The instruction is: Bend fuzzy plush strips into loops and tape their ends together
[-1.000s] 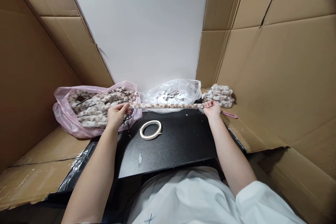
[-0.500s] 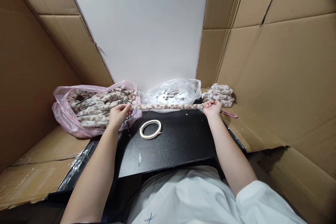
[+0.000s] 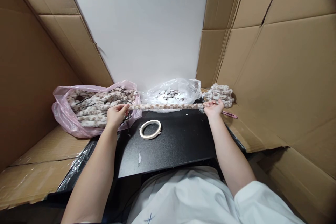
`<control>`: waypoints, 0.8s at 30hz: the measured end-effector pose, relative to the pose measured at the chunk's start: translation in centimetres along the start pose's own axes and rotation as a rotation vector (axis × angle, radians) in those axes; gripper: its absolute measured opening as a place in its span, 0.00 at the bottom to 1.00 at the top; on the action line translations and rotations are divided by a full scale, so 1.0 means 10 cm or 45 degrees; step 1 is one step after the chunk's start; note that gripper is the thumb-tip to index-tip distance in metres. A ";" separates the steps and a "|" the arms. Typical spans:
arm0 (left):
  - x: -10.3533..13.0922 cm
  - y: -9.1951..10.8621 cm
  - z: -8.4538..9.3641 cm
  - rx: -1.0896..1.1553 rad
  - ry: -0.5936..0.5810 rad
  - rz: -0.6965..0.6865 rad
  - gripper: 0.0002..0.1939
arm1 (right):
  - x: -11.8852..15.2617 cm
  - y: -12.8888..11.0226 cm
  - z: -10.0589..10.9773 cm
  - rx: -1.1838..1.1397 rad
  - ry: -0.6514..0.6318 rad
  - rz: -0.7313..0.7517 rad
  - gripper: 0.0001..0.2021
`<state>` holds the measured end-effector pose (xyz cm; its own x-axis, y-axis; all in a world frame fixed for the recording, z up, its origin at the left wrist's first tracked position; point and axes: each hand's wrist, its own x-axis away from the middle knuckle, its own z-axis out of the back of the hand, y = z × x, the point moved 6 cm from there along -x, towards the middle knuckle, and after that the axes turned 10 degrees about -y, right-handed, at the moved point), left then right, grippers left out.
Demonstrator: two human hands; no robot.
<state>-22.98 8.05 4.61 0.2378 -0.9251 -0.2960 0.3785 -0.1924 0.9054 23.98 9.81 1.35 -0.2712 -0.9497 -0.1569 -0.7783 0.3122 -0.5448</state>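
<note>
A fuzzy white strip with brown spots (image 3: 168, 106) is stretched straight between my hands, above the far part of the black table. My left hand (image 3: 117, 114) pinches its left end, beside a pink plastic bag (image 3: 61, 112) full of similar fuzzy strips (image 3: 96, 108) with dark cords. Fingers wrapped round the right end, my right hand (image 3: 214, 107) holds the strip in front of a small pile of fuzzy strips (image 3: 220, 93). Below the strip, a roll of cream tape (image 3: 150, 137) lies flat on the black table (image 3: 178, 140).
Behind the strip lies a clear plastic bag (image 3: 191, 87) with small white and dark pieces inside. A pink slim tool (image 3: 230, 114) rests right of my right hand. A scrap (image 3: 140, 158) lies near the table's front edge. Cardboard walls (image 3: 288, 70) stand on both sides.
Both hands have shifted slightly outward, the left to the left and the right to the right, with the strip still held between them.
</note>
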 end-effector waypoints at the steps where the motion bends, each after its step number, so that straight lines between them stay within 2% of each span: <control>1: 0.00 0.00 0.00 -0.002 -0.002 -0.001 0.13 | 0.00 -0.01 0.01 -0.020 0.021 0.009 0.19; 6: 0.00 0.01 0.03 0.042 0.010 -0.007 0.10 | 0.03 -0.02 0.02 -0.115 0.105 0.032 0.18; 12: 0.01 -0.03 -0.03 0.277 -0.044 0.051 0.09 | 0.05 -0.03 -0.03 -0.145 0.071 0.024 0.19; 17: 0.05 0.09 -0.22 0.592 -0.180 0.119 0.11 | 0.11 0.10 -0.24 -0.088 -0.073 -0.085 0.15; 24: 0.24 0.28 -0.61 0.882 -0.430 0.177 0.12 | 0.32 0.54 -0.56 0.233 -0.379 -0.491 0.08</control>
<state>-15.87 7.28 4.58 -0.0848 -0.9838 -0.1582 -0.3055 -0.1255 0.9439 15.77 8.60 2.54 0.2093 -0.9693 -0.1294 -0.6708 -0.0460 -0.7402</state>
